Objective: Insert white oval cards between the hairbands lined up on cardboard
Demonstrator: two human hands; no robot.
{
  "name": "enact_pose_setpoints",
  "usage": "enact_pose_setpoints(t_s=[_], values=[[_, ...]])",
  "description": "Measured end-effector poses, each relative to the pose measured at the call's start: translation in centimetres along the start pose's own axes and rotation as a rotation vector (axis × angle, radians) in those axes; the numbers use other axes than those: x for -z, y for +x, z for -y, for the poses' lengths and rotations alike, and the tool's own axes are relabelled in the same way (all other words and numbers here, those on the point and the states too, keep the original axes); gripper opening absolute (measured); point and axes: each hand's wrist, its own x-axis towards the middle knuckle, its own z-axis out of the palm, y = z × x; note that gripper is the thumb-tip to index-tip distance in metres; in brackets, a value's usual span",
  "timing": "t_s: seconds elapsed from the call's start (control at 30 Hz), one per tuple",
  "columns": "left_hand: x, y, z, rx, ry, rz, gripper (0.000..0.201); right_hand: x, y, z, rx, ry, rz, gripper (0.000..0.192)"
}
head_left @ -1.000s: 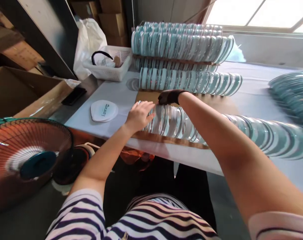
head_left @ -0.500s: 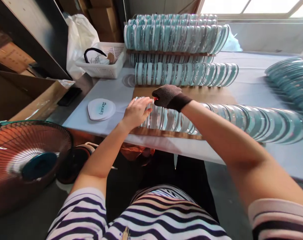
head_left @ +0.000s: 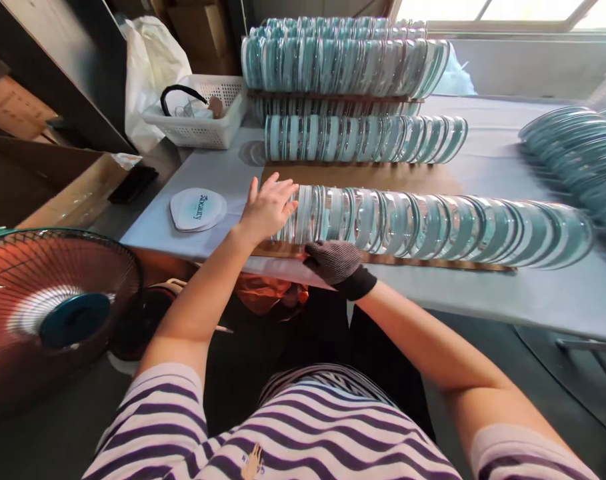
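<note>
A long row of clear, teal-tinted round discs (head_left: 423, 227) stands on edge along the front of the table. My bare left hand (head_left: 269, 208) rests with its fingers spread against the left end of this row. My right hand (head_left: 335, 261), in a dark dotted glove, is closed at the lower front edge of the discs, near the row's left end. A small reddish bit shows at its fingertips; what it belongs to is too small to make out. Cardboard (head_left: 473, 267) lies beneath the row.
More disc rows (head_left: 365, 139) stand behind, some stacked in tiers (head_left: 345, 65). Leaning discs (head_left: 577, 157) fill the right side. A printed white card (head_left: 199, 208) lies left of my hand. A white basket (head_left: 210, 137) sits behind it. A fan (head_left: 63, 313) stands at lower left.
My gloved right hand has come from the top of the row down to its front lower edge. My left hand stays at the left end, its fingers spread wider.
</note>
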Motion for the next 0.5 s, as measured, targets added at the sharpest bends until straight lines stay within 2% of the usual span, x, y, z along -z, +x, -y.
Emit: enact_pose_setpoints(t_s=[0.07, 0.1, 0.13, 0.2, 0.27, 0.33, 0.4, 0.43, 0.5], values=[[0.1, 0.4, -1.1, -0.036, 0.054, -0.025, 0.047, 3.3, 2.4, -3.0, -0.091, -0.032, -0.133, 0.044], [-0.1, 0.7, -1.7, -0.065, 0.067, -0.033, 0.050, 5.0, 4.1, -4.8, -0.129, -0.066, -0.161, 0.043], [-0.4, 1.0, -2.2, -0.098, 0.076, -0.029, 0.053, 6.5, 6.0, -6.5, -0.125, -0.099, -0.122, 0.042], [-1.2, 1.5, -3.1, -0.139, 0.096, -0.002, 0.055, 8.5, 10.0, -9.4, -0.039, -0.126, 0.174, 0.037], [-2.0, 1.7, -3.5, -0.146, 0.119, 0.027, 0.053, 9.0, 13.4, -11.0, 0.077, -0.081, 0.440, 0.033], [-2.5, 1.7, -3.6, -0.139, 0.135, 0.040, 0.052, 8.5, 15.7, -11.2, 0.146, 0.000, 0.582, 0.031], [-2.6, 1.6, -3.5, -0.133, 0.146, 0.043, 0.051, 7.9, 17.0, -10.4, 0.168, 0.014, 0.642, 0.031], [-2.6, 1.6, -3.5, -0.130, 0.149, 0.048, 0.051, 7.8, 17.2, -9.8, 0.176, -0.024, 0.642, 0.030], [-2.5, 1.6, -3.4, -0.124, 0.151, 0.058, 0.051, 7.9, 16.9, -8.6, 0.178, -0.152, 0.544, 0.028]])
